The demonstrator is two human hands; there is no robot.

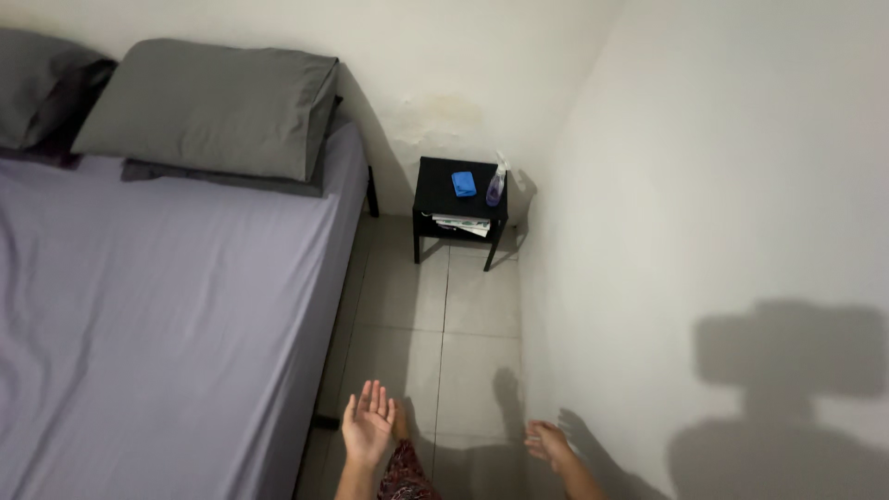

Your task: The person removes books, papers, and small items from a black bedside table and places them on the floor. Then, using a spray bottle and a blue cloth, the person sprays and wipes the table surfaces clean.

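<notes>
Looking down a narrow strip of tiled floor (463,333) between a bed (167,306) and a white wall (704,213). Both hands are low in the frame and hold nothing. The left hand (368,428) is up with its palm showing, fingers spread and pointing ahead, hovering just beside the bed's edge over the tiles. The right hand (549,443) sits nearer the wall, fingers loosely curled and relaxed, also bare, and it throws a soft shadow onto the wall beside it. Neither hand touches anything. Between the forearms, a bit of dark patterned cloth (405,474) peeks in at the bottom edge. The bed wears a lilac sheet, smooth with a few creases, and two grey pillows (208,106) lie at its head against the back wall. Well ahead of the hands, in the far corner, stands a small black table (435,190). On its top lies a blue object (464,183), and just beside that stands a clear spray bottle (496,185), upright. Some papers (462,223) rest on the table's lower shelf. On the right wall, a big blocky shadow (787,370) of the head and its camera.
</notes>
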